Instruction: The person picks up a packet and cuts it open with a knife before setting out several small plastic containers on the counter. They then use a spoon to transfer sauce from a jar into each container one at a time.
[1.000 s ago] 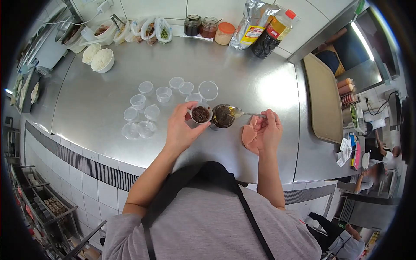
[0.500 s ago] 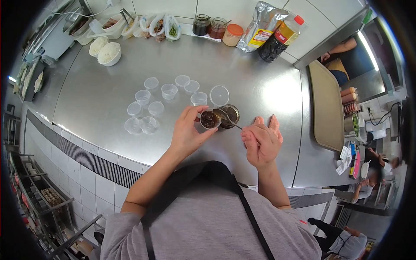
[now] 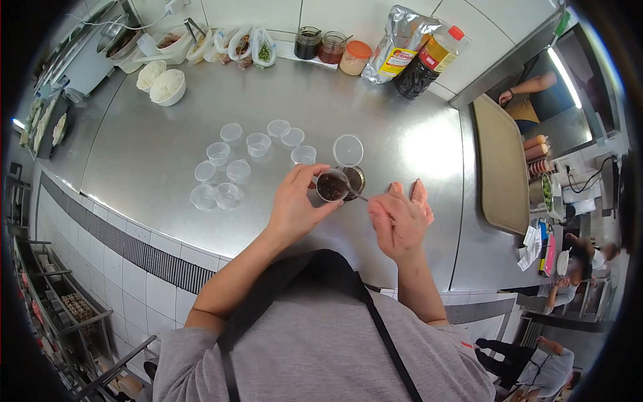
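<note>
I view the steel bench (image 3: 161,134). Over it, nearer the front edge than the back, I see the right hand (image 3: 400,224) and left hand (image 3: 296,206). The open jar (image 3: 362,182) stands partly behind the cup (image 3: 329,199) of dark contents, pinched by the left thumb and fingers. The right fingers grip the spoon (image 3: 358,195), its far end at the cup.
</note>
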Action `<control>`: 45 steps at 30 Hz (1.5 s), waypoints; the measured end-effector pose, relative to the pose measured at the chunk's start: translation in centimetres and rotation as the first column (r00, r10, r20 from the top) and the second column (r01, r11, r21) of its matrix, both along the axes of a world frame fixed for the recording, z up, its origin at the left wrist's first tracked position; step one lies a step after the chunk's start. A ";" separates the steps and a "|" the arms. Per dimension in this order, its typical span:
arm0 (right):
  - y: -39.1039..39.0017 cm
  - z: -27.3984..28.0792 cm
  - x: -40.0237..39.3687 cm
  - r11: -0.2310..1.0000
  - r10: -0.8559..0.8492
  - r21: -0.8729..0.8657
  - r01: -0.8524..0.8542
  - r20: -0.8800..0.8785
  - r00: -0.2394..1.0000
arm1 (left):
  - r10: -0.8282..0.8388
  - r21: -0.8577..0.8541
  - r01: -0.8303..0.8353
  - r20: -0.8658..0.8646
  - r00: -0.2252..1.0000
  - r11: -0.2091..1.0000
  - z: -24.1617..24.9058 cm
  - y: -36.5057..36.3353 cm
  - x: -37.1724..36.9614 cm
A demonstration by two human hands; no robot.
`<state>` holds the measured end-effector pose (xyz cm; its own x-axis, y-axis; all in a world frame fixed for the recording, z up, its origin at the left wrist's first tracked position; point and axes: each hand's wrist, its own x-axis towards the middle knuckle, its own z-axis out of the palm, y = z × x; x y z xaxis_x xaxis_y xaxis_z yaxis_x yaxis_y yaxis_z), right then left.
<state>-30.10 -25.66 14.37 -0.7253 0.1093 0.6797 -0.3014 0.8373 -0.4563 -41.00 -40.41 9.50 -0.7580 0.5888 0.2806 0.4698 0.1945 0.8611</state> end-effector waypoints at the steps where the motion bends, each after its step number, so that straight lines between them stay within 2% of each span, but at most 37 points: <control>1: 0.0 -0.1 -0.1 0.999 -0.013 0.050 0.014 -0.021 1.000 | 0.010 0.017 -0.011 0.003 1.000 1.000 -0.2 0.1 0.0; 3: 0.2 -0.5 -0.1 0.994 -0.021 0.103 0.026 -0.049 0.999 | 0.025 0.038 -0.025 0.000 1.000 0.999 -0.6 0.4 -0.4; 4: 0.3 -1.0 0.1 0.955 -0.106 -0.281 0.098 -0.013 0.994 | 0.038 0.069 -0.033 -0.070 0.997 0.997 -0.8 0.5 -0.7; 5: 0.5 -1.6 0.2 0.766 -0.171 -0.621 0.165 0.051 0.984 | 0.050 0.099 -0.036 -0.141 0.989 0.994 -0.8 0.6 -1.1; 6: 0.9 -2.0 -0.1 0.766 -0.175 -0.622 0.163 0.042 0.984 | 0.046 0.100 -0.031 -0.150 0.988 0.995 -0.8 0.7 -1.4; 8: 2.2 -2.7 -1.1 0.489 -0.184 -0.840 0.234 0.162 0.969 | -0.051 0.019 0.051 -0.029 0.998 0.999 -0.6 1.2 -2.0; 9: 2.8 -3.6 -1.1 0.490 -0.193 -0.841 0.230 0.153 0.969 | -0.059 0.022 0.059 -0.038 0.998 0.998 -0.3 1.4 -2.1; 11: 3.9 -5.1 -1.2 0.092 -0.165 -0.993 0.079 0.063 0.984 | -0.085 -0.046 0.087 0.048 0.995 0.995 0.3 1.9 -2.2; 12: 4.0 -4.7 -1.1 0.092 -0.169 -0.993 0.075 0.059 0.984 | -0.088 -0.046 0.090 0.044 0.995 0.995 0.2 2.0 -2.5; 14: 4.1 -3.9 -0.6 -0.028 -0.174 -1.000 0.010 0.015 0.985 | -0.083 -0.067 0.083 0.013 0.996 0.994 -0.2 2.5 -4.0; 18: 4.8 -3.9 0.2 0.012 -0.196 -1.000 -0.024 -0.026 0.980 | -0.077 -0.106 0.066 -0.102 0.992 0.992 -3.3 4.7 -9.5; 20: 4.9 -3.9 0.3 0.020 -0.193 -1.000 -0.007 -0.011 0.981 | -0.111 -0.317 0.059 -0.150 0.983 0.947 -4.2 6.1 -11.5; 21: 4.9 -4.0 0.3 0.021 -0.191 -1.000 -0.009 -0.013 0.982 | -0.108 -0.315 0.055 -0.151 0.983 0.947 -4.6 6.7 -11.8; 23: 4.8 -4.2 0.3 0.052 -0.187 -0.999 -0.005 -0.015 0.982 | -0.125 -0.469 0.024 -0.186 0.975 0.883 -5.5 7.9 -12.0; 27: 4.8 -4.0 0.7 0.097 -0.190 -0.995 -0.002 -0.021 0.982 | -0.086 -0.462 -0.051 -0.271 0.959 0.885 -6.6 7.1 -11.5; 29: 4.7 -3.8 1.0 0.157 -0.238 -0.987 0.026 -0.013 0.971 | 0.059 -0.133 -0.096 -0.263 0.963 0.986 -5.4 4.9 -10.8; 30: 4.5 -3.8 1.1 0.149 -0.245 -0.988 0.033 -0.004 0.970 | 0.050 -0.142 -0.089 -0.258 0.965 0.986 -4.4 3.6 -10.2; 32: 4.2 -3.6 0.7 0.236 -0.245 -0.967 0.098 0.039 0.969 | 0.121 -0.356 -0.123 -0.029 0.992 0.926 -2.8 1.5 -8.9; 33: 3.9 -3.9 0.5 0.233 -0.241 -0.967 0.104 0.046 0.969 | 0.125 -0.360 -0.125 -0.023 0.992 0.925 -3.2 0.8 -8.0; 34: 3.7 -4.3 0.3 0.439 -0.307 -0.854 0.280 0.150 0.940 | 0.099 -0.375 -0.116 -0.063 0.993 0.920 -3.6 0.2 -7.1; 35: 3.4 -4.6 0.1 0.605 -0.391 -0.667 0.434 0.226 0.892 | 0.075 -0.390 -0.109 -0.102 0.992 0.914 -4.0 -0.3 -6.5; 36: 3.0 -4.2 0.0 0.609 -0.381 -0.665 0.432 0.233 0.895 | 0.085 -0.392 -0.116 -0.095 0.992 0.913 -5.0 -0.5 -6.1; 37: 2.5 -3.4 0.0 0.792 -0.335 -0.460 0.401 0.222 0.916 | 0.080 -0.370 -0.117 -0.113 0.990 0.922 -6.3 -0.7 -5.8; 38: 2.0 -2.7 0.0 0.916 -0.286 -0.223 0.334 0.223 0.932 | 0.072 -0.350 -0.114 -0.132 0.989 0.930 -7.5 -0.9 -5.5; 39: 1.7 -2.1 -0.4 0.917 -0.281 -0.222 0.332 0.232 0.931 | 0.076 -0.353 -0.115 -0.123 0.989 0.929 -7.8 -1.0 -5.3; 40: 1.5 -1.6 -1.1 0.974 -0.225 -0.020 0.227 0.089 0.970 | 0.112 -0.295 -0.132 -0.085 0.990 0.946 -8.1 -1.0 -5.2; 41: 1.5 -1.4 -1.3 0.971 -0.133 0.197 0.139 -0.040 0.990 | 0.143 -0.237 -0.150 -0.045 0.989 0.960 -8.3 -1.0 -4.9; 42: 1.4 -1.7 -1.2 0.971 -0.135 0.197 0.139 -0.033 0.990 | 0.141 -0.239 -0.146 -0.038 0.989 0.960 -7.9 -1.1 -4.6; 44: 1.5 -2.4 -1.0 0.963 -0.193 0.219 0.156 0.159 0.968 | 0.174 -0.152 -0.161 0.076 0.982 0.975 -7.0 -1.4 -4.2; 45: 1.5 -2.3 -1.1 0.963 -0.192 0.219 0.154 0.160 0.968 | 0.175 -0.152 -0.162 0.077 0.981 0.975 -6.8 -1.4 -4.0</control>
